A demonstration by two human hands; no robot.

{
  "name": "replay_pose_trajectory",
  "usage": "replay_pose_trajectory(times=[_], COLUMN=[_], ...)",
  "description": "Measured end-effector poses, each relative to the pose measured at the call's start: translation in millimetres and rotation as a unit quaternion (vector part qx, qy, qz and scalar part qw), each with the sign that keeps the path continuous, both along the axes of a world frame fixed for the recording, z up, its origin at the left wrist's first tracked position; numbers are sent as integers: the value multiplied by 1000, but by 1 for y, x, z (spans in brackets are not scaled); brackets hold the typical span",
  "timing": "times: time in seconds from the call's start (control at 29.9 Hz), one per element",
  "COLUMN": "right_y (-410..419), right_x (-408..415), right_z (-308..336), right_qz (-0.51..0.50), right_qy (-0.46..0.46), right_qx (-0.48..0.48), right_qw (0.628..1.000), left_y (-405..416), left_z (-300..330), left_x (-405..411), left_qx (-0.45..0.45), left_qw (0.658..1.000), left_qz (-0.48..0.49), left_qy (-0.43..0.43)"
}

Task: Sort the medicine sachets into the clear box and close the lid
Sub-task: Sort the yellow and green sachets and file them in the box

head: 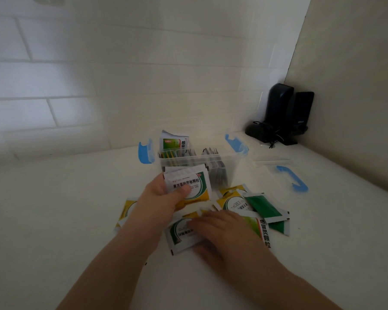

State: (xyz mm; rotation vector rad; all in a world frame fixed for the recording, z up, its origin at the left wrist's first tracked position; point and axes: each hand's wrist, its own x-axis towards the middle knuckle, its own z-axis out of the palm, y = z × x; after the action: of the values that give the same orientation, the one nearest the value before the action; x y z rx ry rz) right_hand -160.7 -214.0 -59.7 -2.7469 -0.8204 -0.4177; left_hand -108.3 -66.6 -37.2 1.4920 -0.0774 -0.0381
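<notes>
The clear box [199, 163] stands open on the white counter [54, 220], just beyond the hands at about 12 o'clock from them. Several sachets already stand on edge inside it, in rows, and one green-and-white sachet [174, 140] sticks up above the rim at the box's 11 o'clock corner. Its blue latches [146, 153] hang loose at either end.

The left hand [164, 198] grips a small stack of yellow-and-white sachets [187, 184], thumb across the front, held just short of the box's near wall. The right hand [222, 229] lies with fingers spread and fairly flat on the loose pile of sachets [233, 204], pressing one white-and-green packet [179, 233]; it does not appear to be pinching anything.

By the look of it, the sorting is roughly midway: a good share is boxed, but several packets remain on the counter, including a dark green one [264, 206] at 3 o'clock of the pile and a yellow one [126, 211] at 9 o'clock.

The lid [276, 168], with its blue handle [292, 179], lies flat at the box's 3 o'clock, so closing is not yet done.

Black devices [280, 115] sit in the far corner at 1 o'clock.
</notes>
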Motion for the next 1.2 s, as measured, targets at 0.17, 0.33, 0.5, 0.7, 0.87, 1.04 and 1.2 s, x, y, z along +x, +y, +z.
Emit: replay_pose_trajectory(times=[0.17, 0.33, 0.5, 0.7, 0.87, 1.04, 1.2], right_y=[1, -8, -28, -22, -8, -9, -23], right_x=[1, -5, -1, 0, 0, 0, 4], right_z=[12, 25, 20, 15, 10, 12, 16], right_qz=[0, -106, -178, -179, -102, -56, -137], right_qy=[-94, -46, -5, -8, 66, 78, 90], right_qx=[-34, 278, 454, 431, 457, 481, 429], right_qw=[995, 954, 873, 884, 881, 871, 888], left_y=[0, -2, -8, -20, -24, -19, -9], left_z=[-1, -6, -8, -9, -10, -8, -11], left_x=[1, 2, 1, -9, -21, -13, -1], left_qx=[-11, -25, -52, 4, 40, 49, -48], left_qw=[1000, 998, 996, 992, 969, 975, 987], left_qz=[-10, -46, -52, -125, -236, -210, -152], left_qy=[17, 34, 42, -6, -54, -54, -11])
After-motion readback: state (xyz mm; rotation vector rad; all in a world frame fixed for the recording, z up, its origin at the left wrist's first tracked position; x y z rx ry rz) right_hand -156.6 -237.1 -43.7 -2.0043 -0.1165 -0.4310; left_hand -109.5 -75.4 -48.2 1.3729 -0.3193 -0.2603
